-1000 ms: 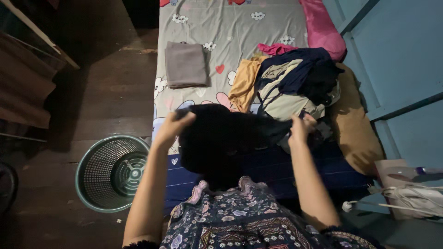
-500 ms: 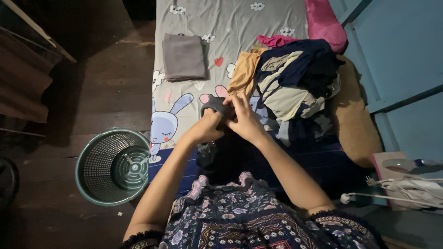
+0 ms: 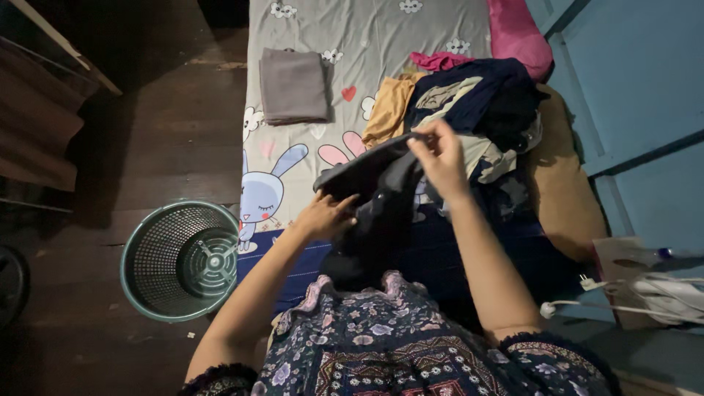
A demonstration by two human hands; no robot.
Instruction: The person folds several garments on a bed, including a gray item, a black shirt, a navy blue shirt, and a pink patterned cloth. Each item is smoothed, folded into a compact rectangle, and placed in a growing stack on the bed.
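Dark garment (image 3: 374,194): held above the near end of the bed (image 3: 440,29), in front of the person's body; one edge drawn taut between both hands, the rest hanging down.
Right hand (image 3: 440,158): fingers pinched shut on the garment's upper edge, raised over the clothes pile.
Left hand (image 3: 328,214): fingers curled closed on the lower left of the cloth.
Handling: judged soft, light and limp; not fragile; best taken by an edge or corner, as it sags elsewhere.
Clothes pile (image 3: 469,125): loose mixed garments, just beyond the right hand.
Folded grey cloth (image 3: 293,86): flat on the sheet, well apart.
Bed edge: left side drops to a wooden floor (image 3: 169,132); green mesh basket (image 3: 180,260) stands beside it.
Open room: bare patterned sheet between the folded cloth and the hands.
Right side: blue wall (image 3: 631,81) close by, pink pillow (image 3: 517,37) against it.
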